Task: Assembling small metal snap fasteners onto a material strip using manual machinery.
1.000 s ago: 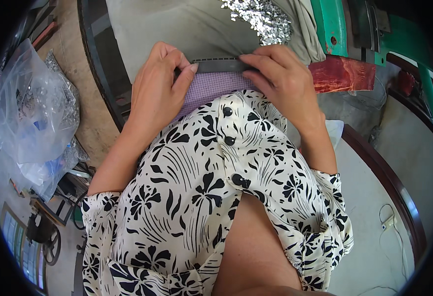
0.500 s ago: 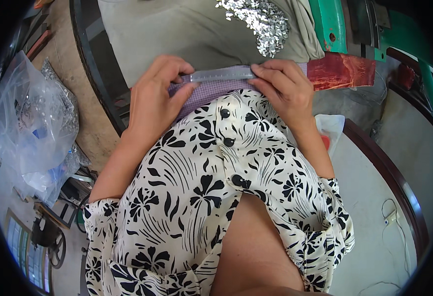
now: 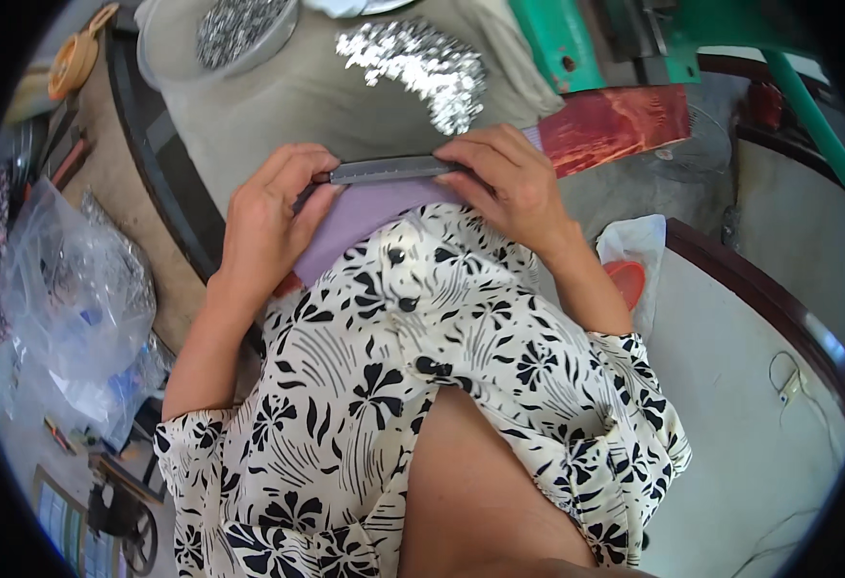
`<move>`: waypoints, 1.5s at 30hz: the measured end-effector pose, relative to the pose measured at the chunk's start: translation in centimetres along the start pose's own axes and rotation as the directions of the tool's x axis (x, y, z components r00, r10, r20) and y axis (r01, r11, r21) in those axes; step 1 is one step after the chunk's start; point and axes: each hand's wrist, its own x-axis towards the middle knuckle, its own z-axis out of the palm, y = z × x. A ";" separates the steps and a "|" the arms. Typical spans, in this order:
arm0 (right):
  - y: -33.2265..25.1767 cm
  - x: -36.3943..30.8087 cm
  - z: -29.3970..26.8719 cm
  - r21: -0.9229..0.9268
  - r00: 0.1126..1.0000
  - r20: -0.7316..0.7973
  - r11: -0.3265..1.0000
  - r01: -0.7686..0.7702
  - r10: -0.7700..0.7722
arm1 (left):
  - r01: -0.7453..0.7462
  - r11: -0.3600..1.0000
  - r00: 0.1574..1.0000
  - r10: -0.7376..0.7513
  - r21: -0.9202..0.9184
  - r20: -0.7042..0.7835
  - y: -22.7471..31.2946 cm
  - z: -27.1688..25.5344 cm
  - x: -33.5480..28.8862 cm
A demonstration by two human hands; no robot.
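A narrow grey strip (image 3: 389, 170) with a row of small pale marks is stretched level between my two hands. My left hand (image 3: 276, 204) pinches its left end between thumb and fingers. At the other end, my right hand (image 3: 511, 181) has the strip in a similar pinch. Beneath the strip, purple cloth (image 3: 360, 214) covers my lap. Just beyond my right hand, a pile of small shiny silver pieces (image 3: 432, 72) lies on a grey-green cloth (image 3: 287, 125).
A clear tub (image 3: 278, 48) of silver pieces stands at the far left. Green machine parts (image 3: 543, 43) and a red patterned sheet (image 3: 620, 125) are at the far right. A clear plastic bag (image 3: 80, 308) lies left; a red round thing (image 3: 624, 282) sits right.
The view has shifted, bringing the tub into sight. My hands still hold the strip by its ends; it now looks darker, with its marks fainter.
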 end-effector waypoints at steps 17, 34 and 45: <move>1.3 0.8 -10.3 -0.325 0.759 -0.635 0.843 -0.430 0.142 | -0.862 0.506 0.497 0.831 0.030 0.251 8.1 3.8 27.6; -2.5 -0.6 -9.3 -0.274 0.719 -0.659 0.821 -0.501 0.219 | -0.929 0.219 0.321 0.878 0.298 0.356 12.0 2.9 24.4; 0.3 1.8 -9.0 -0.022 0.692 -0.630 0.882 -0.470 0.353 | -0.811 0.281 0.439 0.872 0.513 0.217 9.6 4.8 19.0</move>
